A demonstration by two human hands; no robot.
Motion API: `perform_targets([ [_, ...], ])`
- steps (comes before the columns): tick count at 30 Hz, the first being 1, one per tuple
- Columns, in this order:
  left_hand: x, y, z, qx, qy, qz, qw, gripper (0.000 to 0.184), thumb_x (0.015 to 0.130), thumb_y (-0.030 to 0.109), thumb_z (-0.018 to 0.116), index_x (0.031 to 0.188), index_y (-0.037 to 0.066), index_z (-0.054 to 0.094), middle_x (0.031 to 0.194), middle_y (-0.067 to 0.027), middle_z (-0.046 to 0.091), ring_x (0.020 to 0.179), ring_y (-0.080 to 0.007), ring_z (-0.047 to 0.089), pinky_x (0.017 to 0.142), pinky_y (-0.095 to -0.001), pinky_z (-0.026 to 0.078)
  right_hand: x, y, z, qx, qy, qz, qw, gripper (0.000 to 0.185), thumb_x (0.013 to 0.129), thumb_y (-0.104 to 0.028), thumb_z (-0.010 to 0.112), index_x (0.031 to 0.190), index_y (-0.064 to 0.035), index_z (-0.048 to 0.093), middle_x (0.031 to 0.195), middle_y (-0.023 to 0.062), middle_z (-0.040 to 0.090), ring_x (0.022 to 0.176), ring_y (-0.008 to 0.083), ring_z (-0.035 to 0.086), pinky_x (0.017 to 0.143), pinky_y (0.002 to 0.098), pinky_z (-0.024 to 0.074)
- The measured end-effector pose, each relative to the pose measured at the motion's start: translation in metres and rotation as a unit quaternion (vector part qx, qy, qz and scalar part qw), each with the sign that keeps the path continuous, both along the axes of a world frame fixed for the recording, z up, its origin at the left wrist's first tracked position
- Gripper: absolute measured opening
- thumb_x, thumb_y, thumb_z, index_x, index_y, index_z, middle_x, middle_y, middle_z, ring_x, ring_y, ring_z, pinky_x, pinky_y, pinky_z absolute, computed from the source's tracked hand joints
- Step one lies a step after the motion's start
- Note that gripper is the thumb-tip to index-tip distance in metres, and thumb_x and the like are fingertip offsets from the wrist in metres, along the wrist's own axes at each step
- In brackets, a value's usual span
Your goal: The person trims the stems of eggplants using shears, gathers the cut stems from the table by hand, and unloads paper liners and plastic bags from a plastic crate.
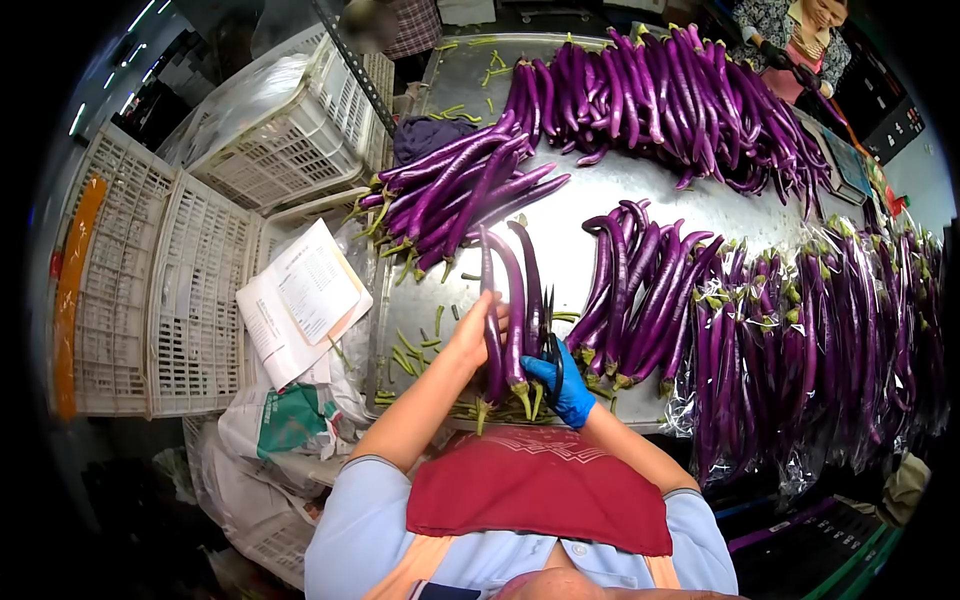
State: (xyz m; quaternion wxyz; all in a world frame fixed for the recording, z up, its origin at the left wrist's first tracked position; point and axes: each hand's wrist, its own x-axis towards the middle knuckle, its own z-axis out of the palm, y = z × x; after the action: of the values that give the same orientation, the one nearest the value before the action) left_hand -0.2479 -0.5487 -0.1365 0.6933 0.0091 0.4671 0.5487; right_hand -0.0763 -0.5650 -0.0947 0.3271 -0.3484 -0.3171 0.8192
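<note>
Long purple eggplants (512, 300) stand side by side between my hands, stems toward me. My bare left hand (475, 328) is closed round the leftmost of them. In a blue glove, my right hand (562, 383) holds black scissors (551, 335), blades pointing away from me, and its fingers touch the stem side of the eggplants. To the right lies a small group of eggplants (640, 290). Another pile (450, 195) is at the upper left, with stems toward the lower left. Green stem cuttings (408, 352) are scattered on the metal table (455, 290) beside my left forearm.
A large eggplant heap (650, 100) covers the table's far side. Eggplants in clear bags (800, 340) line the right. White crates (210, 290) and papers (305, 295) stand at the left. A dark cloth (430, 138) lies at the back. Another person (795, 45) works at the upper right.
</note>
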Motion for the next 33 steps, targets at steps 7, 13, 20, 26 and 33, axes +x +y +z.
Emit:
perform_targets([
  [7,0.009,-0.005,-0.002,0.067,0.166,-0.009,0.984,0.040,0.092,0.020,0.047,0.126,0.002,0.036,0.109,-0.0116,0.054,0.097,-0.0190,0.055,0.085,-0.0334,0.047,0.005,-0.004,-0.010,0.052,-0.029,0.032,0.998,0.044,0.078,0.000,0.061,0.119,-0.0036,0.045,0.096,0.0006,0.055,0.080,0.0073,0.051,0.068,0.0207,0.0444],
  [13,0.019,-0.017,0.038,0.072,0.077,-0.080,0.991,0.058,0.086,0.023,0.058,0.133,0.007,0.028,0.108,-0.0072,0.054,0.096,-0.0156,0.055,0.081,-0.0311,0.047,-0.002,-0.008,-0.018,0.179,-0.086,0.059,0.978,0.057,0.083,-0.011,0.061,0.131,-0.0007,0.033,0.116,0.0081,0.051,0.101,0.0138,0.049,0.086,0.0260,0.0412],
  [20,0.005,-0.026,0.022,0.210,-0.068,-0.109,0.969,0.077,0.077,0.030,0.063,0.138,0.007,0.022,0.109,-0.0149,0.056,0.092,-0.0186,0.059,0.085,-0.0329,0.048,-0.003,-0.004,0.025,0.324,-0.142,0.086,0.931,0.048,0.085,-0.015,0.060,0.126,-0.0019,0.041,0.113,0.0104,0.055,0.101,0.0131,0.051,0.087,0.0255,0.0407],
  [26,-0.010,-0.012,0.065,0.289,-0.119,-0.075,0.947,0.079,0.068,0.035,0.068,0.128,-0.001,0.031,0.108,-0.0175,0.051,0.088,-0.0263,0.060,0.077,-0.0351,0.054,-0.004,-0.010,0.046,0.269,-0.070,0.088,0.957,0.046,0.085,-0.012,0.060,0.126,-0.0006,0.042,0.115,0.0075,0.053,0.101,0.0099,0.048,0.086,0.0233,0.0407],
  [33,0.003,-0.009,0.064,0.175,-0.116,0.009,0.978,0.060,0.069,0.033,0.059,0.115,-0.003,0.046,0.095,-0.0150,0.058,0.090,-0.0293,0.058,0.083,-0.0424,0.048,-0.010,-0.003,0.052,0.382,-0.091,0.142,0.909,0.044,0.077,0.001,0.057,0.119,-0.0068,0.048,0.105,0.0090,0.056,0.090,0.0134,0.053,0.079,0.0275,0.0432],
])
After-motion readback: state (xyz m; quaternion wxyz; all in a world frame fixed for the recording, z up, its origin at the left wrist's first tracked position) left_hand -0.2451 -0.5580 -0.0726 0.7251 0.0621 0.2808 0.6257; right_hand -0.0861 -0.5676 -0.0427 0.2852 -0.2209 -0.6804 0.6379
